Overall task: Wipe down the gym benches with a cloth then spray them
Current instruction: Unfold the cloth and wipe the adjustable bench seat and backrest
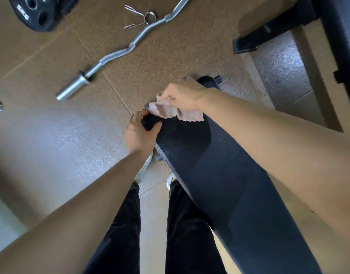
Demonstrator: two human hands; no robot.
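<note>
Seen from the head camera, a black padded bench [219, 175] runs from the lower right up toward the middle of the picture, and both bare hands meet at its far end. The left hand [139, 133] grips the left corner of that end: its fingers [139, 118] curl over the edge and the thumb presses on the top of the pad. The right hand [186, 94] reaches across the bench from the right with its fingers curled, pinching a pale pink-and-white checked cloth [182, 113]. The cloth is bunched up inside those fingers, and the rest hangs below them and spreads onto the pad, its wavy lower edge lying on the black surface. One end of the cloth lies just beside the left hand's fingertips; whether they touch cannot be told. Beyond the fingers, on the brown speckled floor [170, 46], lies a bent silver barbell [118, 52], with a wire spring clip [139, 16] just beside it and a black weight plate [37, 10] farther left. A second dark bench [336, 36] stands at the upper right. Below the left wrist show two pale shoes [143, 169] and dark trousers [120, 224].
</note>
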